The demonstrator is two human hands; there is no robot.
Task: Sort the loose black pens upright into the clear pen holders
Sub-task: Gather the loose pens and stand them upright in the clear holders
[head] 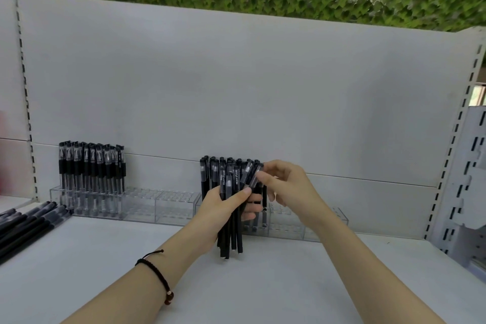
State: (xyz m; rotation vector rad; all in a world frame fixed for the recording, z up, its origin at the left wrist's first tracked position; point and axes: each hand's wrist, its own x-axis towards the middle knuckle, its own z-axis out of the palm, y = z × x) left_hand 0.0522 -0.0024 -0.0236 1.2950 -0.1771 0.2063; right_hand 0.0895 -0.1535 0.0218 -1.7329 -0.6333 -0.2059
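Note:
My left hand grips a bundle of black pens upright, their tips close to the white shelf. With thumb and fingers, my right hand pinches the cap end of one pen at the top of that bundle. Behind the hands stands a clear pen holder with a few pens upright in it. A second clear pen holder at the left carries a dense row of upright black pens in its left part. Loose black pens lie at the far left.
The white shelf has a white back panel right behind the holders. Slotted uprights frame both sides, and white shelf brackets stick out at the right. Green leaves show above the panel.

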